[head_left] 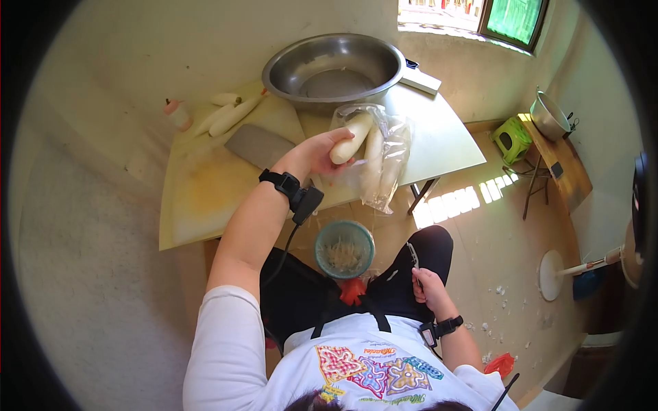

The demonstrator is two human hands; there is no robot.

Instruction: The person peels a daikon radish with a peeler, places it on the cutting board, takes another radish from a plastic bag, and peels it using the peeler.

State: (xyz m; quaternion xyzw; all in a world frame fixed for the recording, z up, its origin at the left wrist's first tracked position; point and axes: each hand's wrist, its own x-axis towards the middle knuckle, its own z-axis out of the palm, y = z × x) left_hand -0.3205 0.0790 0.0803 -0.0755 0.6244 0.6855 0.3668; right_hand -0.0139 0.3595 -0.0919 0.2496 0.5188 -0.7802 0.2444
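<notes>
My left hand (327,152) is wrapped round a thick white daikon radish (354,137) at the table's front. Beside that radish, a clear plastic bag (397,147) holds more long white radishes (372,164). Low over my right thigh, my right hand (432,290) grips a slim metal peeler (413,256) that points upward. Between my knees stands a teal bucket (319,257) with pale peelings (344,255) in it.
A wide steel basin (288,85) stands at the table's back. Several pale radishes (234,118) lie left, near a flat grey slab (259,145) and a small bottle (178,114). A green stool (512,140) and a white fan base (550,275) are on the right.
</notes>
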